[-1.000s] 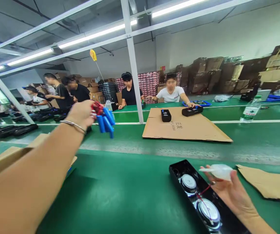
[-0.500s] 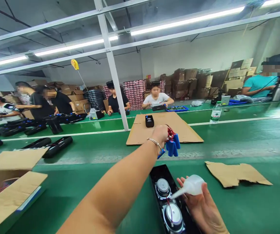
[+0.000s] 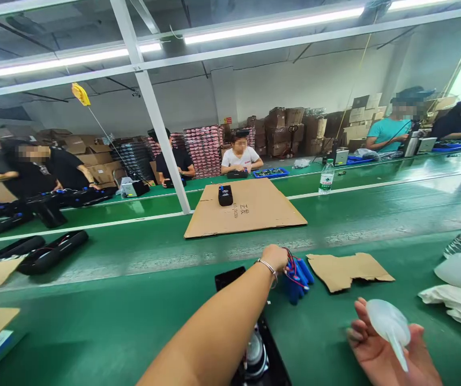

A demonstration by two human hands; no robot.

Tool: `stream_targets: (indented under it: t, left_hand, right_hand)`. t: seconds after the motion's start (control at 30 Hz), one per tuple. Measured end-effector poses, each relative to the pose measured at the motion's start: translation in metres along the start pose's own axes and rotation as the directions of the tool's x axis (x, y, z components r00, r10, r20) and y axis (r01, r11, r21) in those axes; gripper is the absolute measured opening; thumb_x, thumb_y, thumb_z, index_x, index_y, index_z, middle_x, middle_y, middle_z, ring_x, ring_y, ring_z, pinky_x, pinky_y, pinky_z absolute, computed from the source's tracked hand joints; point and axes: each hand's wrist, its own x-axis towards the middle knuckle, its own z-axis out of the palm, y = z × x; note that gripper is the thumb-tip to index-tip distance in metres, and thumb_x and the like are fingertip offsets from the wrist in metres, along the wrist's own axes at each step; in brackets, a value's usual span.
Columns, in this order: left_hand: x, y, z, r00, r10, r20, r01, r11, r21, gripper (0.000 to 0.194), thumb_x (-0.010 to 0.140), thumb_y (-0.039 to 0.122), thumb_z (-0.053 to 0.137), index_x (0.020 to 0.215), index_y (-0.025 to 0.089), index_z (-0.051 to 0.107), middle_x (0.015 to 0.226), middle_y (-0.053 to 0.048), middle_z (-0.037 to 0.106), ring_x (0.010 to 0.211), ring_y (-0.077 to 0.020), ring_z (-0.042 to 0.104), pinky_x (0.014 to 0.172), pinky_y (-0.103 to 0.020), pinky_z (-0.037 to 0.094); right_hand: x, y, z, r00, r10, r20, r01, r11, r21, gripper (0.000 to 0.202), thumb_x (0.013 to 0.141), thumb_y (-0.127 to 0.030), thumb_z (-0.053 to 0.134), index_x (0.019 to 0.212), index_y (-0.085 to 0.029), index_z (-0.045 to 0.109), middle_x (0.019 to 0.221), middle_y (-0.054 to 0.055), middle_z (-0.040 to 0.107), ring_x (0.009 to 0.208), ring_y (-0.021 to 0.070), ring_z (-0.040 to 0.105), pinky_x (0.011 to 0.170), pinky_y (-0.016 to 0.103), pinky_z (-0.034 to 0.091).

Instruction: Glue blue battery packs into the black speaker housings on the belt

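My left hand (image 3: 276, 258) grips the blue battery pack (image 3: 298, 279) at centre frame, low over the belt (image 3: 134, 321). Lower right, my right hand (image 3: 387, 354) cradles a squeeze bottle (image 3: 389, 324), fingers loosely curled.

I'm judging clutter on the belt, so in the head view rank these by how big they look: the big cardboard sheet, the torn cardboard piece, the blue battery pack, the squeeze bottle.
1. Big cardboard sheet
2. Torn cardboard piece
3. Squeeze bottle and blue battery pack: alike, and the bottle is nearer the camera, so unranked.
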Motion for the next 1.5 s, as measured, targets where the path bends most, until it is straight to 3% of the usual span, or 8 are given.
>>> stream_targets:
  t: [0.17, 0.3, 0.4, 0.53, 0.9, 1.03, 1.27, 1.5]
  left_hand:
    - [-0.023, 0.008, -0.051, 0.962, 0.271, 0.041, -0.256, 0.834, 0.488, 0.04, 0.04, 0.006, 0.079, 0.074, 0.02, 0.063, 0.14, -0.005, 0.039, 0.137, -0.0327, 0.015, 0.114, -0.039, 0.006]
    - [-0.07, -0.017, -0.114, 0.8, 0.6, 0.017, -0.227, 0.276, 0.934, 0.057, 0.075, 0.042, 0.058, 0.126, 0.019, 0.046, 0.146, -0.01, 0.029, 0.136, -0.0267, 0.021, 0.113, -0.041, 0.014]
    - [-0.1, -0.057, -0.15, 0.855, 0.457, -0.244, 0.049, 0.397, 0.916, 0.076, 0.076, 0.046, 0.053, 0.136, 0.006, 0.03, 0.144, -0.018, 0.03, 0.134, -0.027, 0.026, 0.112, -0.039, 0.021]
    - [-0.117, -0.087, -0.164, 0.957, 0.207, -0.205, 0.038, 0.608, 0.793, 0.054, 0.075, 0.023, 0.046, 0.128, 0.016, 0.042, 0.131, -0.007, 0.051, 0.12, -0.0214, 0.047, 0.102, -0.032, 0.037]
    - [-0.128, -0.018, -0.259, 0.925, 0.265, -0.272, 0.145, 0.416, 0.898, 0.046, 0.075, 0.009, 0.046, 0.12, 0.011, 0.053, 0.115, -0.014, 0.061, 0.107, -0.0305, 0.055, 0.094, -0.041, 0.039]
    - [-0.132, 0.003, -0.194, 0.847, 0.522, -0.102, 0.125, -0.008, 0.992, 0.058, 0.08, 0.023, 0.053, 0.134, 0.01, 0.038, 0.128, -0.017, 0.05, 0.116, -0.0339, 0.047, 0.095, -0.045, 0.038]
    - [-0.089, -0.038, 0.008, 0.949, 0.178, 0.259, -0.27, 0.039, 0.962, 0.024, 0.085, 0.029, 0.05, 0.099, 0.013, 0.062, 0.102, -0.015, 0.062, 0.096, -0.0302, 0.06, 0.079, -0.04, 0.05]
    - [-0.061, -0.065, 0.033, 0.984, 0.115, 0.135, -0.153, 0.173, 0.973, 0.037, 0.073, 0.01, 0.058, 0.11, 0.008, 0.053, 0.102, -0.02, 0.063, 0.098, -0.0315, 0.06, 0.08, -0.04, 0.05]
  right_hand:
    - [0.0, -0.001, -0.001, 0.997, 0.058, 0.05, -0.061, 0.996, 0.065, 0.067, 0.068, -0.068, 0.062, 0.118, -0.023, 0.056, 0.102, 0.003, 0.061, 0.068, 0.0144, 0.049, 0.056, 0.029, 0.052]
    - [-0.002, 0.002, 0.003, 0.991, 0.104, 0.089, -0.113, 0.988, 0.103, 0.068, 0.069, -0.067, 0.062, 0.119, -0.022, 0.055, 0.097, 0.004, 0.061, 0.062, 0.0124, 0.044, 0.05, 0.027, 0.048]
    - [-0.001, 0.006, 0.007, 0.985, 0.136, 0.109, -0.147, 0.984, 0.098, 0.066, 0.068, -0.064, 0.065, 0.116, -0.021, 0.056, 0.091, 0.005, 0.06, 0.057, 0.0106, 0.04, 0.045, 0.025, 0.044]
    - [0.001, 0.01, 0.004, 0.979, 0.171, 0.115, -0.176, 0.984, 0.037, 0.065, 0.065, -0.058, 0.072, 0.116, -0.021, 0.056, 0.095, 0.006, 0.06, 0.061, 0.0116, 0.045, 0.048, 0.024, 0.046]
    - [-0.01, 0.009, 0.009, 0.994, 0.112, -0.001, -0.112, 0.994, 0.007, 0.081, 0.047, -0.049, 0.085, 0.116, -0.018, 0.056, 0.096, 0.007, 0.061, 0.066, 0.0133, 0.049, 0.05, 0.024, 0.048]
    - [-0.005, 0.011, 0.01, 0.994, 0.106, 0.022, -0.107, 0.994, 0.015, 0.081, 0.048, -0.049, 0.085, 0.117, -0.019, 0.055, 0.097, 0.006, 0.061, 0.067, 0.0134, 0.049, 0.05, 0.025, 0.048]
    - [-0.004, 0.006, 0.001, 0.994, 0.103, 0.025, -0.103, 0.995, 0.003, 0.079, 0.053, -0.056, 0.08, 0.118, -0.019, 0.055, 0.098, 0.006, 0.062, 0.069, 0.0142, 0.052, 0.052, 0.024, 0.05]
    - [-0.005, 0.003, 0.001, 0.995, 0.098, -0.024, -0.099, 0.994, -0.045, 0.077, 0.046, -0.054, 0.083, 0.111, -0.021, 0.059, 0.101, 0.004, 0.062, 0.071, 0.0143, 0.054, 0.061, 0.029, 0.055]
